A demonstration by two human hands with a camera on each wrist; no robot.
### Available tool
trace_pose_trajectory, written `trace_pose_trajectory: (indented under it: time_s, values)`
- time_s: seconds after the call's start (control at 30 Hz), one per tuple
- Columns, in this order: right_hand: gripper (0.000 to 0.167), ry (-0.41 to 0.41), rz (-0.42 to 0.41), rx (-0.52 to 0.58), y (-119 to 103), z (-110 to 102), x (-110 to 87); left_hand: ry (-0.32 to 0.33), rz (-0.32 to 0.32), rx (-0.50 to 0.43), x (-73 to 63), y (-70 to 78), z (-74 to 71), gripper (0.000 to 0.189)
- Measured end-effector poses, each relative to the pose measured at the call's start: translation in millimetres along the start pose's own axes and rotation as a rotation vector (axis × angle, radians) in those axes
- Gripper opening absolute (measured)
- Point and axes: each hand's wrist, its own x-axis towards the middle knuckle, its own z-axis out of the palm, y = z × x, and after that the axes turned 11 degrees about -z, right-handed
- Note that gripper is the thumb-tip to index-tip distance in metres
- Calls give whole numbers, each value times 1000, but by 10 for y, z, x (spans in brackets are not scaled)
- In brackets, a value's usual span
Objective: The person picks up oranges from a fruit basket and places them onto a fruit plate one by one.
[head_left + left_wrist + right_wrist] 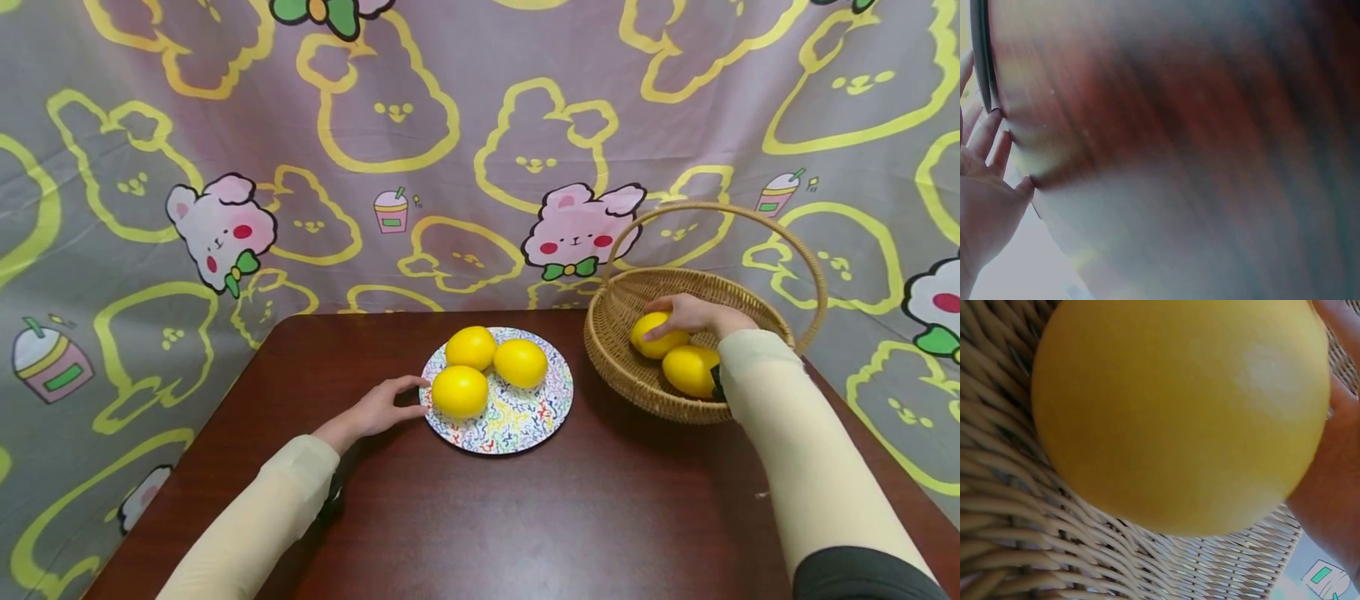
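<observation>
Two hands are busy, and each one has its own risk. The left hand (378, 407) lies on the table (525, 517) with relaxed, nearly straight fingers, and the fingertips touch the near left rim of the plate (525, 417). It holds nothing. Just beyond these fingertips, on the plate, sits the closest yellow fruit (459, 391), and two more lie behind it, touching each other. If this hand pushes the rim too hard, I think the plate could slide on the smooth wood and the round fruits could roll off its low edge.

Farther away, the right hand (686, 315) is inside the basket (637, 379), and its fingers curl over the top of one fruit (656, 335), which sits directly under the palm. In the right wrist view this fruit (1179, 412) fills nearly the whole picture and rests against the woven wall (1016, 506), with the palm at its right side. The grip looks shallow, so the smooth skin may slip from the fingers when it is lifted. A second fruit (690, 370) lies just beside, nearer to the wrist, and the sleeve could knock it. The tall handle (787, 242) arches behind the hand, and a careless lift might hit it and tip the basket.
</observation>
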Motion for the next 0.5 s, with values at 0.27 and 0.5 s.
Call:
trace_pose_trajectory:
  time_s: [0.27,0.5]
  values:
    - [84,-45,20,13,21,38,-20,-6,-8,-10,-13,12,-9,54]
    - [85,-27,2,19,37,91,-13,-7,-14,-7,-8,9,-8,54]
